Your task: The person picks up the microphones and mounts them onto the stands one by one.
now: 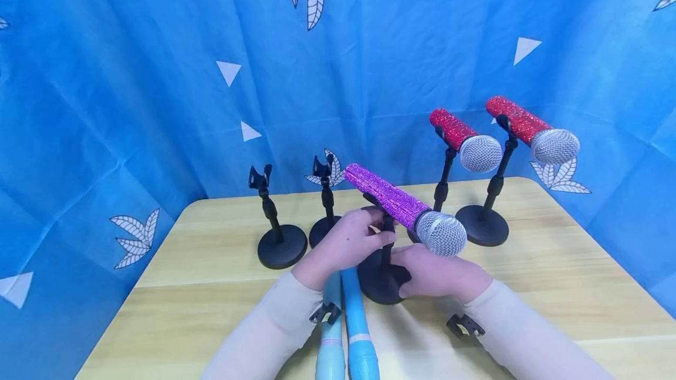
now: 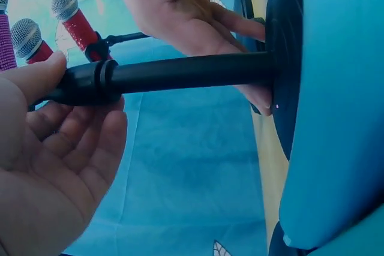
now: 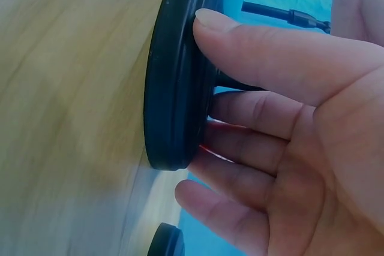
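A purple glittery microphone (image 1: 388, 195) with a silver mesh head sits tilted in the clip of a black tabletop stand (image 1: 377, 280). My left hand (image 1: 348, 242) grips the stand's pole just below the clip, thumb on one side and fingers on the other. Down at the round base, my right hand (image 1: 438, 274) touches its upper face with thumb and fairly straight fingers, on either side of the pole. The left wrist view shows the pole (image 2: 192, 73) running between both hands. The base (image 3: 174, 82) stands at the wooden table in the right wrist view.
Two red glittery microphones (image 1: 480, 154) (image 1: 554, 145) are clipped on stands at the back right. Two stands (image 1: 282, 245) (image 1: 327, 198) with bare clips stand back left. Two long blue club-shaped things (image 1: 331, 350) (image 1: 361, 350) lie by my left forearm. A blue curtain (image 1: 158, 75) hangs behind the table.
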{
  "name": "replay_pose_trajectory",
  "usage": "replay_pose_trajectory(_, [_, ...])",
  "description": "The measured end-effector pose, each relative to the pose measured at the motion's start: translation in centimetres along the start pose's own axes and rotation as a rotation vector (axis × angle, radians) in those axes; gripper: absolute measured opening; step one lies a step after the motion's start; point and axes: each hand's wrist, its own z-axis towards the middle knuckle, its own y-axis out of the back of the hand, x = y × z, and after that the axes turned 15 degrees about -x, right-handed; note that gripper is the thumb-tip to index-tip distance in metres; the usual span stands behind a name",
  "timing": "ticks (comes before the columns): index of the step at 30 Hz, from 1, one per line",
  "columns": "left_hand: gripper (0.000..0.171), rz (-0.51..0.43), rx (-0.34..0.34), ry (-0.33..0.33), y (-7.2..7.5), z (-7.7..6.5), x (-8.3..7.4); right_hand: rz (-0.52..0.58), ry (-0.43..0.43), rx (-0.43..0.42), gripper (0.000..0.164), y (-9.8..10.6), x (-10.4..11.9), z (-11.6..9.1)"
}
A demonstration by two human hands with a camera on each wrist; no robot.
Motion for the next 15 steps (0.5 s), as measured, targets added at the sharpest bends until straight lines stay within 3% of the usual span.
replay_pose_trajectory(5, [0.011, 0.023, 0.008, -0.054, 0.14, -0.05, -0.50, 0.024, -0.005, -0.013, 0.029, 0.09, -0.25, -0.07])
replay_pose_trajectory(15, [0.012, 0.196, -0.035, -0.054, -0.14, -0.48, -1.10, -0.029, -0.022, 0.014, 0.035, 0.09, -0.09, -0.10])
